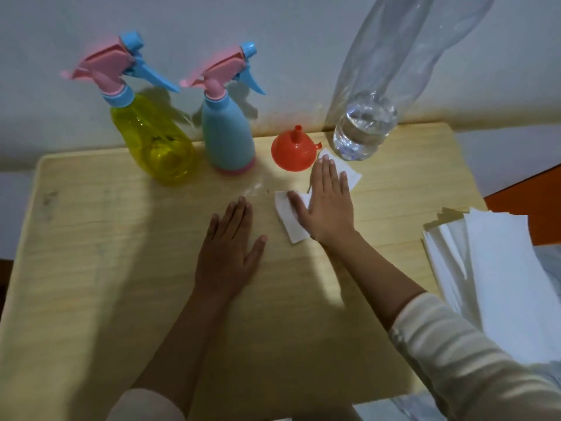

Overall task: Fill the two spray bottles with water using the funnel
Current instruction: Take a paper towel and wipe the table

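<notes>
The left hand (229,247) is laid flat on the table (121,268); the right hand (326,205) is pressed flat on a tissue (291,226). Behind, a capped yellow spray bottle (154,141), a blue spray bottle (227,135) and an upturned funnel (293,151) are seen. The funnel is judged light and rigid, best lifted by its spout.

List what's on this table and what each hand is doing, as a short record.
yellow spray bottle: upright, sprayer on, far left
blue spray bottle: upright, sprayer on, beside it
funnel: orange, upside down, spout up
water bottle: clear, a little water inside
left hand: flat on table
right hand: flat on white tissue
paper stack: table's right edge
</notes>
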### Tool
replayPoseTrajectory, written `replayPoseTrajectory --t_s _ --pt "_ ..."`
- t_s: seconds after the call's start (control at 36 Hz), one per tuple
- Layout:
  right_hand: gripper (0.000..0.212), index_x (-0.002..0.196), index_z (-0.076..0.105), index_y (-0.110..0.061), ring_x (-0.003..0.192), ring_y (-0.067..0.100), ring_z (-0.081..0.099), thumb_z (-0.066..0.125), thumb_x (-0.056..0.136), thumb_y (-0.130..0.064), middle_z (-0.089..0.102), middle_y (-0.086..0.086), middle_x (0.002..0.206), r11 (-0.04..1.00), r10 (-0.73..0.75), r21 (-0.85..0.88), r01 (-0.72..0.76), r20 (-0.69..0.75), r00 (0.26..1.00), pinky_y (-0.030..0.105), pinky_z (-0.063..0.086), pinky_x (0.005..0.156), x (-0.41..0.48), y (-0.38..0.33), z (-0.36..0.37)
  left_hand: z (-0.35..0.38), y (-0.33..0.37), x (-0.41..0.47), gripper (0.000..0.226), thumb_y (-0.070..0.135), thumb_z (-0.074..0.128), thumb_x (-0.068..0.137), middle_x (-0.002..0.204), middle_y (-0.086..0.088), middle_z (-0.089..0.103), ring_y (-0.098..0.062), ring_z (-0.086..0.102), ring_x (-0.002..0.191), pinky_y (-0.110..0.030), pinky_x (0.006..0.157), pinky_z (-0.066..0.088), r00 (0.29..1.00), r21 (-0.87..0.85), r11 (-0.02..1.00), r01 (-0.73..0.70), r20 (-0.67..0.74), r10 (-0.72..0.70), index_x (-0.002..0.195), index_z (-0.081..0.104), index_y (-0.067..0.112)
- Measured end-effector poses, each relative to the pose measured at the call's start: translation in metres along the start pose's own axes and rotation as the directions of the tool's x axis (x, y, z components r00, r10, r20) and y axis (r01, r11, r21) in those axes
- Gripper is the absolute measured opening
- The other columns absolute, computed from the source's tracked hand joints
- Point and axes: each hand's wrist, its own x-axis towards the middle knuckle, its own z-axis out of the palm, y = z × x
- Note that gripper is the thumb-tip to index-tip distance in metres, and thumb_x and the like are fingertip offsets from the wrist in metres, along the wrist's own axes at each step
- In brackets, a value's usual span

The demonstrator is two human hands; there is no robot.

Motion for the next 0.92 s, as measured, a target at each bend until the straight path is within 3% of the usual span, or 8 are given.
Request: replayPoseTrajectory --t_s 0.22,0.56,0.92 --pt "0.076 0.148 0.001 -0.001 0.147 0.025 -0.004 0.030 0.096 -0.048 0.000 0.015 0.159 0.996 0.031 0.086 -0.030 -0.007 1.000 0.036 -0.005 0.118 0.001 -0.020 0.007 0.000 0.003 -0.002 0.067 0.048 0.022 0.093 0.157 -0.005 0.019 -0.014 0.012 0.145 -0.033 0.116 0.002 0.999 0.017 0.999 0.027 -0.031 -0.026 0.149 0.022 0.012" --pt "0.058 0.149 0.006 -0.002 0.147 0.021 0.000 0.025 0.101 -0.029 0.004 0.012 0.159 0.991 0.025 0.129 -0.027 0.012 1.000 0.033 -0.005 0.117 -0.019 -0.036 0.005 -0.003 -0.006 -0.033 0.062 0.043 0.029 0.094 0.155 -0.005 0.025 -0.015 0.016 0.144 -0.032 0.117 0.003 0.995 -0.067 0.995 0.071 -0.058 -0.075 0.147 0.031 0.010" --pt "0.056 0.148 0.004 0.000 0.147 0.022 -0.001 0.021 0.101 -0.024 0.005 0.013 0.159 0.967 0.176 0.190 -0.170 -0.019 0.984 0.038 -0.003 0.118 -0.089 -0.147 0.034 -0.030 -0.106 -0.133 0.066 0.045 0.032 0.094 0.156 -0.006 0.014 -0.014 0.008 0.144 -0.033 0.115 0.000 0.975 -0.047 0.978 0.202 -0.084 -0.206 0.147 0.028 0.007"
